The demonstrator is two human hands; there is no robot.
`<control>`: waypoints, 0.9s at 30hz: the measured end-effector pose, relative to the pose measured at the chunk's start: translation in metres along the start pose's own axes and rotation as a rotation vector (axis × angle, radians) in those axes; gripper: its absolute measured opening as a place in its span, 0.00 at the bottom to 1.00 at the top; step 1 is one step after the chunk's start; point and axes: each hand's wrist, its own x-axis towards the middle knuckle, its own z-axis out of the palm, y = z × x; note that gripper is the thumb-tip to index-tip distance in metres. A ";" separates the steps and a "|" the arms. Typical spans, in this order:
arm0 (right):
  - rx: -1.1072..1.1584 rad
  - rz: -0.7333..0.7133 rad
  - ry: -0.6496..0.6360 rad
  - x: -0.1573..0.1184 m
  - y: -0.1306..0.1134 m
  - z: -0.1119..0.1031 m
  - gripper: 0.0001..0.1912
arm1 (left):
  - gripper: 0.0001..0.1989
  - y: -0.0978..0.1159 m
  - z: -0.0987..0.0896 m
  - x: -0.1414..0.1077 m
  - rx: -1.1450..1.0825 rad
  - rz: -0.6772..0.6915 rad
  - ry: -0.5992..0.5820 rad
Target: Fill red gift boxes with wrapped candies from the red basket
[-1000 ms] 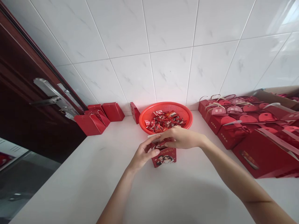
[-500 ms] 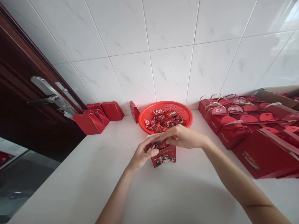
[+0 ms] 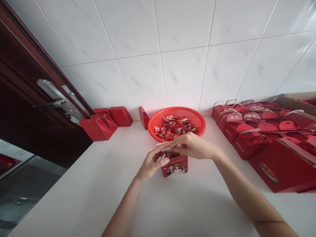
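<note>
A small red paper candy box (image 3: 175, 168), printed with a cartoon couple, stands upright on the white counter with its top open. My left hand (image 3: 151, 164) grips its left side, thumb at the front rim and fingers at the back. Over the box's back edge is my right hand (image 3: 195, 146), its bent fingers closed at the raised top flap. Those fingers partly hide the opening; a wrapped candy (image 3: 168, 155) shows inside. Just behind stands a red plastic basket (image 3: 201, 118) holding several wrapped candies (image 3: 174, 126).
Several red boxes (image 3: 98, 128) stand at the left near a dark door (image 3: 22, 85). One thin red box (image 3: 143, 118) leans by the basket. On the right are rows of red handled gift boxes (image 3: 249, 141) and a cardboard carton (image 3: 286, 102). A tiled wall (image 3: 182, 75) borders the counter.
The view has shifted slightly, moving everything a little to the right. Beneath my right fingers the box's opening shows more clearly, with a candy inside. Both hands stay at the box.
</note>
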 end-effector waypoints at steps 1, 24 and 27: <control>0.021 -0.004 0.030 -0.001 0.001 -0.001 0.12 | 0.23 -0.001 0.000 0.000 0.008 0.007 0.002; 0.370 0.190 -0.133 -0.001 0.039 0.010 0.31 | 0.34 -0.013 0.006 -0.014 0.176 0.093 0.527; 0.481 0.151 -0.119 0.004 0.039 0.020 0.24 | 0.38 -0.008 0.006 -0.014 0.043 0.064 0.542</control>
